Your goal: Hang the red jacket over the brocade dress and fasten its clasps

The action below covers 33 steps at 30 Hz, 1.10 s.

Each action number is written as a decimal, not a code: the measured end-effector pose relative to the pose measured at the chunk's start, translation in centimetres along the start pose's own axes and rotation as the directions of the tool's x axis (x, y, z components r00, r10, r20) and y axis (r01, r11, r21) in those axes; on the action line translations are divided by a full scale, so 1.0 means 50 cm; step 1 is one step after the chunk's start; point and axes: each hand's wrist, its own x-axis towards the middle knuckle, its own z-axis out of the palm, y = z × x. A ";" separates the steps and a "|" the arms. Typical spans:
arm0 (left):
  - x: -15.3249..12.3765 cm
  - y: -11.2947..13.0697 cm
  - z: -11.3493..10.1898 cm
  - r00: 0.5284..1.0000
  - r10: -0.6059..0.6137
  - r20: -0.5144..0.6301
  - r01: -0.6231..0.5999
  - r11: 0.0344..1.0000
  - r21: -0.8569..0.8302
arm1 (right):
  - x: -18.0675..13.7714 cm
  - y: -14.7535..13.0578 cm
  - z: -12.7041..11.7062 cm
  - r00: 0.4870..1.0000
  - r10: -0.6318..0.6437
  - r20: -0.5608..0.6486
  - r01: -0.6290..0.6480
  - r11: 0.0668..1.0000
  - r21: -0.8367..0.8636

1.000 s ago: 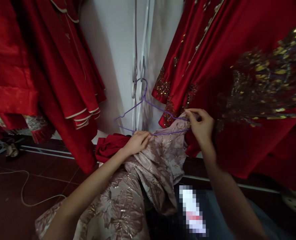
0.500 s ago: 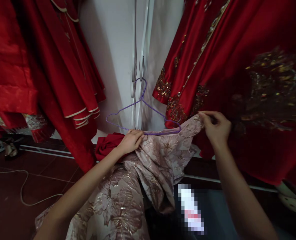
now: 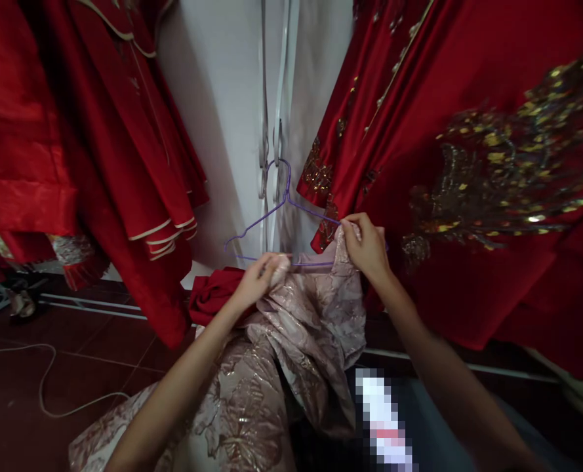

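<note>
A pale pink brocade dress (image 3: 246,419) with metallic flower patterns drapes from my hands down toward the lower left. My left hand (image 3: 259,282) is closed on a bunched edge of it near the middle. My right hand (image 3: 364,246) pinches the dress's shoulder part over the right arm of a purple wire hanger (image 3: 266,216). The hanger hangs by its hook on the white metal rack; its right end is mostly covered by the cloth and my hand, while its left arm is bare. A dark red cloth (image 3: 215,295) lies beside my left hand.
Red garments (image 3: 138,183) with cream trim hang at the left. Red gowns with gold sequins (image 3: 517,151) hang at the right. A white cable (image 3: 50,373) and a pair of shoes (image 3: 21,303) lie on the tiled floor.
My right hand has moved left with the dress's shoulder part, bringing it onto the hanger's right arm. My left hand has lifted the cloth edge slightly. The hanger has shifted a little to the right.
</note>
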 end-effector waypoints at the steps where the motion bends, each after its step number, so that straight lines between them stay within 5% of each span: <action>1: -0.005 -0.022 -0.032 0.995 -0.030 -0.100 0.032 0.999 0.022 | 0.003 0.001 -0.002 1.000 0.004 -0.001 -0.004 1.000 0.003; 5: -0.030 -0.135 -0.158 0.917 -0.139 -0.373 0.211 0.965 0.158 | 0.017 0.002 -0.007 1.000 0.002 0.009 -0.002 1.000 0.021; 8: -0.046 -0.204 -0.212 0.908 -0.235 -0.346 0.312 0.932 0.185 | 0.022 0.004 -0.004 1.000 0.004 0.019 -0.005 0.999 0.046; 12: -0.053 -0.245 -0.223 0.899 -0.301 -0.317 0.360 0.921 0.148 | 0.023 0.006 0.004 1.000 0.027 0.005 -0.027 0.999 0.048; 24: -0.041 -0.241 -0.227 0.896 -0.301 -0.328 0.345 0.935 0.083 | 0.028 0.011 -0.002 0.999 0.036 0.017 -0.037 0.996 0.085; 33: 0.063 -0.183 -0.245 0.936 -0.188 -0.297 0.244 0.956 0.163 | 0.026 0.002 -0.005 0.999 0.038 0.033 -0.042 0.992 0.121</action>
